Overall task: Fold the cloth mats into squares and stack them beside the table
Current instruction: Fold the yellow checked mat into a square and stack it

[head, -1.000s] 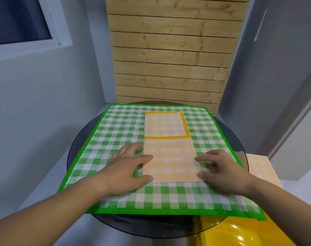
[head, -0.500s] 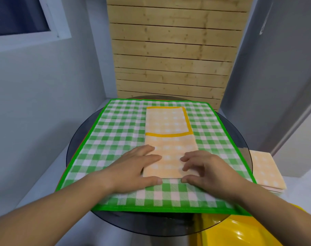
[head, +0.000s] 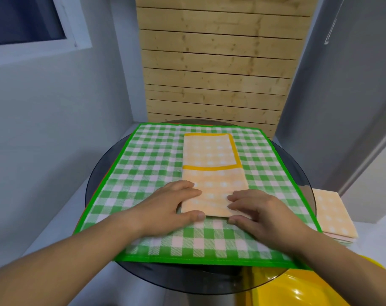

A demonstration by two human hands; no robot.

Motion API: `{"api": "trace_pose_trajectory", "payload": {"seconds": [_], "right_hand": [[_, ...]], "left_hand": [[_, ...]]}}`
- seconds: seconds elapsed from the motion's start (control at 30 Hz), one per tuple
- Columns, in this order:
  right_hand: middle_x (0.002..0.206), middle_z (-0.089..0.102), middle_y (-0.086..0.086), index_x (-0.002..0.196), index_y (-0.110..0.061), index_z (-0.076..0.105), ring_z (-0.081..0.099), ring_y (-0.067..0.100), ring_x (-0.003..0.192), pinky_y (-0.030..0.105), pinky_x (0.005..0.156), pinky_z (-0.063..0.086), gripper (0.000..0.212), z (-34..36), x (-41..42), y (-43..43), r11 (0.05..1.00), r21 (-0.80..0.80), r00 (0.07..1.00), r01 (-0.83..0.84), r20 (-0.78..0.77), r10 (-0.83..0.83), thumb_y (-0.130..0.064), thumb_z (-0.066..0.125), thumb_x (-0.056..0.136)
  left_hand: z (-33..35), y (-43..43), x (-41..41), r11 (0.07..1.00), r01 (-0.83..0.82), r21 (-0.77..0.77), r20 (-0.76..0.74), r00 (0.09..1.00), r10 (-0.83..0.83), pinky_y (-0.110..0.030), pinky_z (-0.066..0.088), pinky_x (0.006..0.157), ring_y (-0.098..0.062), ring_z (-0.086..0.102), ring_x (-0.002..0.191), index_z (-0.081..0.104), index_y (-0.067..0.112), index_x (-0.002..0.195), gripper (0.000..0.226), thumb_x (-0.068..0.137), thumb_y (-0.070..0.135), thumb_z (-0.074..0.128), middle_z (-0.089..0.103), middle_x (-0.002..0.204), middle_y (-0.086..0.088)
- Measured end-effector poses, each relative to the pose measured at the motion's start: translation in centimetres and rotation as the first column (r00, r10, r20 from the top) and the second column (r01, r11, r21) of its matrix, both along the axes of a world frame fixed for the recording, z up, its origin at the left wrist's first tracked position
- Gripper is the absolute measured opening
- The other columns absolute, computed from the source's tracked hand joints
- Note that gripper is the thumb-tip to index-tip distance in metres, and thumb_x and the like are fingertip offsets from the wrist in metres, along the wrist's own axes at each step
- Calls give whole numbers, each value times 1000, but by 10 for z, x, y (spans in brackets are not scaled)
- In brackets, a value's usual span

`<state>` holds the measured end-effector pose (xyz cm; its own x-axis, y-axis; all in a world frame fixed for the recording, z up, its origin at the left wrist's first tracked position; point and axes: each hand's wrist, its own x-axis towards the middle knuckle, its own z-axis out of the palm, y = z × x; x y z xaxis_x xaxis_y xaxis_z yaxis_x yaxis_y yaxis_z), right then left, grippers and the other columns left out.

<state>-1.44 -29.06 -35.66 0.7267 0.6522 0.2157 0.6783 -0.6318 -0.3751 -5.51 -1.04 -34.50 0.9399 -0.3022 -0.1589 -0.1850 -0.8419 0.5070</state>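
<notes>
An orange checked mat (head: 212,173), folded into a long strip, lies down the middle of a spread green checked mat (head: 148,164) on a round dark glass table (head: 94,180). My left hand (head: 170,206) has its fingers on top of the strip's near left corner and its thumb at the near edge. My right hand (head: 260,214) grips the near right corner the same way, fingers bent on top, thumb at the edge. The strip lies flat. A stack of folded mats (head: 333,215), orange checked on top, sits beside the table on the right.
A thin orange-red edge (head: 86,212) of something under the green mat peeks out on the left. A shiny yellow object (head: 309,290) is below the table at bottom right. Walls close in on the left, right and far side.
Both hands slid inward from the strip's sides onto its near end, thumbs coming to the near edge. The camera view tilted up a little, showing more of the stack on the right.
</notes>
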Motion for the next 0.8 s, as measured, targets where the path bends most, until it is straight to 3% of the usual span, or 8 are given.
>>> {"api": "trace_pose_trajectory", "payload": {"seconds": [0.13,0.33,0.5,0.6,0.7,0.8], "right_hand": [[124,65,-17,117,-32,70,52,-5,117,16,101,42,45,3,-4,2,1000,23,1000,0,30,-1,-60,44,94],[116,69,-16,114,-28,71,60,0,107,20,92,50,38,14,-11,4,993,117,991,-11,133,-4,-50,44,99],[106,70,-17,109,-23,73,63,-2,99,19,83,52,34,33,-16,8,971,230,984,-61,176,20,-43,48,98],[92,70,-21,98,-24,73,64,-2,86,14,71,49,26,51,-23,10,944,326,991,-43,132,-1,-41,53,97],[85,68,-23,88,-31,72,63,1,78,10,64,43,16,66,-27,12,924,383,998,1,64,-27,-34,58,94],[82,69,-21,76,-37,69,63,4,79,10,65,42,20,77,-25,14,875,478,996,83,-31,-77,-24,65,91]], "left_hand": [[1,1,-1,1000,7,-15,4,1000,-7,-29,16,123,2,14,147,27,45,155,82,83,80,47,17,163,23],[9,1,-10,1000,17,-19,46,999,-16,-22,18,118,10,17,136,19,47,156,92,78,79,56,19,145,36],[9,4,-14,991,-40,-128,93,994,52,-19,23,115,11,24,136,21,49,154,97,74,72,71,25,144,40],[5,7,-11,974,-65,-216,99,991,88,-26,31,118,10,32,139,26,51,152,98,70,74,75,35,149,36],[2,7,-9,947,-108,-303,76,988,137,-31,40,114,10,46,131,40,50,145,83,72,72,74,51,141,31],[3,2,-8,910,-144,-388,37,984,171,-32,51,103,5,61,115,57,42,132,48,87,53,70,66,124,26]]}}
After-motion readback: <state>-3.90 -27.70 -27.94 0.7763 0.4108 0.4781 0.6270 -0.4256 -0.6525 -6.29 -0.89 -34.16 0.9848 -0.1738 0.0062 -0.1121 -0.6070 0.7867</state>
